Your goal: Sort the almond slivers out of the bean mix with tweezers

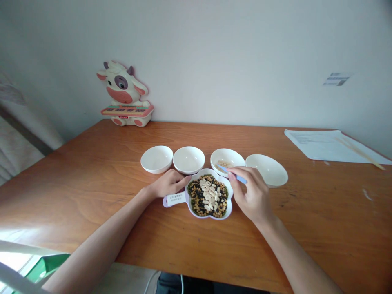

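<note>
A white and lilac flower-shaped dish (230,206) with a labelled handle sits on the table before me, holding yellow beans, dark and green bits and a heap of pale pumpkin seeds (210,195) on top. My left hand (169,183) grips its left rim, thumb along the edge. Pinched in my right hand (251,192) are blue plastic tweezers (240,178). Their tips reach into a white bowl (228,153) just behind the dish, where a few pale seeds (223,165) lie at the bottom. Whether the tips hold a seed is too small to tell.
Left of that bowl stand two white bowls (157,159) side by side; another white bowl (271,169) is at right, partly behind my right hand. A cow-shaped toy keyboard (127,96) leans by the wall. Paper sheets (324,145) lie at the back right of the wooden table (92,163).
</note>
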Available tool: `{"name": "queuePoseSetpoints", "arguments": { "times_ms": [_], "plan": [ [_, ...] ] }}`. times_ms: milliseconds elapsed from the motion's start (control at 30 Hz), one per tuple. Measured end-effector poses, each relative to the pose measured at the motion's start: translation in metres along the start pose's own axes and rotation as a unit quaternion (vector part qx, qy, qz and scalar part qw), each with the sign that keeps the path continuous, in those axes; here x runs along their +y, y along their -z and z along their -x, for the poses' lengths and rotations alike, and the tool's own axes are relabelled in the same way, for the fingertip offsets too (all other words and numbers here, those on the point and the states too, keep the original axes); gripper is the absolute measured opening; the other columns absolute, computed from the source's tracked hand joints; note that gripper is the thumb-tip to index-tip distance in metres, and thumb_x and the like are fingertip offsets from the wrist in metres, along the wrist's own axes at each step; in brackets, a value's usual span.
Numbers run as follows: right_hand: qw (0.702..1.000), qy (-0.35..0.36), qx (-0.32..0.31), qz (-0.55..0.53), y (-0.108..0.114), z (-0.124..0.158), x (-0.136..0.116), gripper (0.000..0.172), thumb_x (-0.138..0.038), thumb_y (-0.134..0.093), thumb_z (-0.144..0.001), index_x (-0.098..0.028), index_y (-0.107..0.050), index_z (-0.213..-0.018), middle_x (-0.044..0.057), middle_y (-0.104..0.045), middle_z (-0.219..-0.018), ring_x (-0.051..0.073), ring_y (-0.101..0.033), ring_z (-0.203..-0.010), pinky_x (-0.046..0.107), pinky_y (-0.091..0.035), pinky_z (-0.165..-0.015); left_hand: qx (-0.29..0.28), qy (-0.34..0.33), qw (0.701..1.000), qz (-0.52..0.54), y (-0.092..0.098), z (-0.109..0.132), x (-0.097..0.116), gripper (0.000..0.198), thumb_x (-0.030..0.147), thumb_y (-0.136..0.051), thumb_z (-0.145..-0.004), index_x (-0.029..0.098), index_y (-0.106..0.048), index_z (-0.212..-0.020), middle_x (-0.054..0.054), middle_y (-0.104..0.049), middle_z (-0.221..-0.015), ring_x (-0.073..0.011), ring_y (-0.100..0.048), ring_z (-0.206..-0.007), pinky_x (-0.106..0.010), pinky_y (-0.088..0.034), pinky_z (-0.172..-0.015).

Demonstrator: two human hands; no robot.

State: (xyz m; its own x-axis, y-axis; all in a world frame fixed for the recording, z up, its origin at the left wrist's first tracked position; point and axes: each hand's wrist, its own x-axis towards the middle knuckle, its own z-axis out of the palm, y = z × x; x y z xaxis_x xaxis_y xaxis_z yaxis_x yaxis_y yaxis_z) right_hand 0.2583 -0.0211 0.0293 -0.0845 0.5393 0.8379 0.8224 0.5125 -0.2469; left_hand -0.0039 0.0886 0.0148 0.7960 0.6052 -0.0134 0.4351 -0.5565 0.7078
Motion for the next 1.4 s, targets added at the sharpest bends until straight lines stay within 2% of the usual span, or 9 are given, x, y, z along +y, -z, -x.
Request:
{"name": "queuePoseSetpoints", "arguments": {
  "times_ms": [133,267,367,867,1133,1400],
  "plan": [
    [0.998,-0.022,-0.018,-0.060,-0.004,0.002,-0.003,0.032,-0.007,-0.061,-0.093,-0.022,-0.062,-0.122,0.009,-0.073,-0.110,0.022,-0.068,-0.102,0.040,-0.056,-0.090,-0.004,-0.002,1.000,-0.004,0.000,0.000,-0.001,0.062,0.051,-0.031,-0.104,0.016,-0.034,-0.053,0.001,-0.041,-0.050,-0.0065,-0.031,-0.046,-0.021,-0.023,-0.043],
    [0.994,-0.014,-0.075,-0.081,-0.007,0.005,-0.007,0.030,-0.010,-0.063,-0.094,-0.024,-0.063,-0.120,0.006,-0.075,-0.106,0.022,-0.069,-0.097,0.040,-0.056,-0.086,-0.003,-0.002,1.000,-0.005,0.000,0.000,0.000,0.062,0.051,-0.032,-0.104,0.016,-0.037,-0.053,0.000,-0.043,-0.051,-0.0069,-0.033,-0.046,-0.021,-0.024,-0.043],
    [0.991,-0.016,-0.090,-0.093,-0.008,0.006,-0.011,0.026,-0.012,-0.064,-0.094,-0.024,-0.064,-0.117,0.004,-0.076,-0.101,0.021,-0.070,-0.092,0.039,-0.055,-0.083,-0.003,0.003,1.000,-0.003,0.000,0.000,0.002,0.061,0.050,-0.032,-0.104,0.016,-0.038,-0.053,0.000,-0.044,-0.050,-0.0068,-0.033,-0.046,-0.021,-0.023,-0.043],
    [0.990,-0.011,-0.116,-0.079,-0.008,0.003,-0.016,0.012,-0.021,-0.062,-0.098,-0.023,-0.066,-0.109,0.002,-0.077,-0.094,0.019,-0.071,-0.084,0.036,-0.051,-0.079,0.013,-0.016,1.000,0.017,0.001,0.000,0.003,0.063,0.048,-0.035,-0.105,0.014,-0.043,-0.053,0.000,-0.047,-0.050,-0.0067,-0.035,-0.047,-0.019,-0.025,-0.042],
    [0.987,-0.021,-0.133,-0.086,-0.010,0.005,-0.015,0.011,-0.020,-0.064,-0.097,-0.023,-0.065,-0.107,0.002,-0.078,-0.097,0.019,-0.071,-0.087,0.038,-0.051,-0.083,0.015,-0.016,1.000,0.018,0.001,0.000,0.004,0.063,0.049,-0.035,-0.104,0.014,-0.043,-0.053,0.000,-0.047,-0.050,-0.0066,-0.037,-0.046,-0.018,-0.026,-0.042],
    [0.988,-0.022,-0.123,-0.093,-0.012,0.006,-0.015,0.017,-0.017,-0.061,-0.096,-0.023,-0.066,-0.112,0.003,-0.078,-0.096,0.020,-0.072,-0.085,0.040,-0.055,-0.081,0.011,-0.008,1.000,0.015,0.001,0.000,0.005,0.062,0.049,-0.035,-0.104,0.014,-0.042,-0.053,0.000,-0.047,-0.050,-0.0065,-0.036,-0.046,-0.018,-0.025,-0.042]
  ]
}}
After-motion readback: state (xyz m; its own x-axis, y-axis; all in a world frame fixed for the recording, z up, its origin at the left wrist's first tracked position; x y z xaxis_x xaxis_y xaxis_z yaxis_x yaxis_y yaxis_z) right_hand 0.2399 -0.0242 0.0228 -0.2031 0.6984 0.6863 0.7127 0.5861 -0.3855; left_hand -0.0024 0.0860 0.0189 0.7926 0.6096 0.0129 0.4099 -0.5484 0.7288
